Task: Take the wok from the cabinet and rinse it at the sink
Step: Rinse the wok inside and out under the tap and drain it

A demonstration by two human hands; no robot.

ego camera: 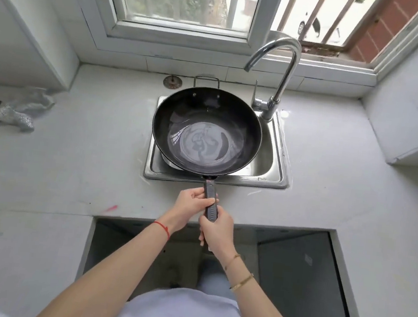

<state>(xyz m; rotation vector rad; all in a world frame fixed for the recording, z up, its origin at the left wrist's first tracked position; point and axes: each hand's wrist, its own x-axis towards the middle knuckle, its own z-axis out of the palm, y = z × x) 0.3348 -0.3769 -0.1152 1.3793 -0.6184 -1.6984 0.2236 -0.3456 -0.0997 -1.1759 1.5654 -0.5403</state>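
Note:
A black wok [178, 118] hangs over the steel sink [272, 163], with a pool of swirling water in its flat bottom. Its dark handle [210, 197] points toward me. My left hand [189, 203] grips the handle's upper part, and my right hand [216, 231] holds its lower end. A small metal loop handle sticks up at the wok's far rim. The chrome faucet [283, 70] curves above the sink's back right corner, its spout above the wok's right edge. No water stream shows from the spout.
A crumpled grey cloth [13, 110] lies on the left of the white counter [72, 158]. A round drain strainer [172, 81] rests behind the sink. Below me the cabinet [294, 272] stands open and dark. A window runs along the back wall.

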